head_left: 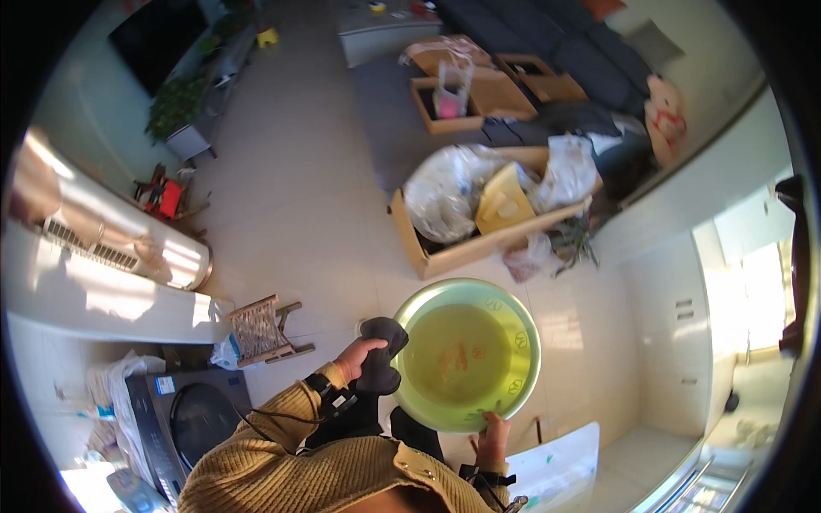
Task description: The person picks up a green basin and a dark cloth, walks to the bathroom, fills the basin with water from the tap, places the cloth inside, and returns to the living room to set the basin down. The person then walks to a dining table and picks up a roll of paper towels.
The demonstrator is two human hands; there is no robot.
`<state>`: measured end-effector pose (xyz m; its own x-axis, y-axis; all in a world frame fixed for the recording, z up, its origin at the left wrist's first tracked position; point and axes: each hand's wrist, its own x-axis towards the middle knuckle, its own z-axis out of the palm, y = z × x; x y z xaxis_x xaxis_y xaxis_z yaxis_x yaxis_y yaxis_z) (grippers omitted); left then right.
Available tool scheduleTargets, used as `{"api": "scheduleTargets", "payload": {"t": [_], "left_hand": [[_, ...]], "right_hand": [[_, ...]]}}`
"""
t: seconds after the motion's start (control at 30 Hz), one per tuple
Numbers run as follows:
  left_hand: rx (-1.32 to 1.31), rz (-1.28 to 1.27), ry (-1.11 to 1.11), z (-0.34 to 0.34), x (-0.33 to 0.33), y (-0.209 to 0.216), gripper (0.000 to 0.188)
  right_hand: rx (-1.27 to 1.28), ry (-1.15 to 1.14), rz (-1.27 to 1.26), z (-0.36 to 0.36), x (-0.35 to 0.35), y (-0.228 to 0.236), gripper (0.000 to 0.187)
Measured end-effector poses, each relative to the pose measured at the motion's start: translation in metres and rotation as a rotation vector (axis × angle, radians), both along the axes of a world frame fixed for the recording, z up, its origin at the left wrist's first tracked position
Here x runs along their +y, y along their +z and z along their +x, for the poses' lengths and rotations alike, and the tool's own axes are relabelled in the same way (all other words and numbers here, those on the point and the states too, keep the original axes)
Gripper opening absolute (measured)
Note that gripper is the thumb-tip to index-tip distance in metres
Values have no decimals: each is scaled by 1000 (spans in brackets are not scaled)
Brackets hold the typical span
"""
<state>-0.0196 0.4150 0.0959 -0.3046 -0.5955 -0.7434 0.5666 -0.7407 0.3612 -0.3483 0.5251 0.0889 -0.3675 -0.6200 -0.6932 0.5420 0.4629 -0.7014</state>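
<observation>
A round, light green basin (453, 299) is in front of my body, with a reddish print on its bottom and dark marks on its inner wall. My right hand (493, 436) grips its near-right rim, thumb over the edge. At the basin's left side, my left hand (359, 357) is closed on a dark grey, soft-looking thing with rounded lobes (382, 346). That thing overlaps the basin's left rim; whether it touches the rim I cannot tell. Whether the basin holds water is also unclear.
Ahead stands a long cardboard box (410, 248) with plastic bags and a yellow piece. A small wooden folding stool (261, 329) is to the left, near a dark washing machine (184, 419). A white tabletop (556, 470) lies at the lower right, cabinets (671, 333) beyond.
</observation>
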Motion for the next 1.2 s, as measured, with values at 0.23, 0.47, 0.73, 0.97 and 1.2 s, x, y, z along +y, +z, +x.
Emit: {"api": "scheduleTargets", "payload": {"t": [0.23, 0.47, 0.73, 0.97, 1.2], "left_hand": [[-4, -208, 207, 90, -8, 87, 37], [-157, -308, 277, 192, -42, 159, 36], [-660, -982, 239, 305, -120, 148, 36], [-954, -839, 2, 425, -249, 142, 48], [-1181, -1020, -217, 510, -356, 141, 54]], "right_hand": [[16, 185, -109, 74, -77, 77, 37], [78, 415, -145, 166, -151, 106, 33], [-151, 436, -226, 296, -293, 94, 39], [128, 563, -105, 397, -441, 105, 29], [98, 530, -183, 451, -540, 139, 30]]}}
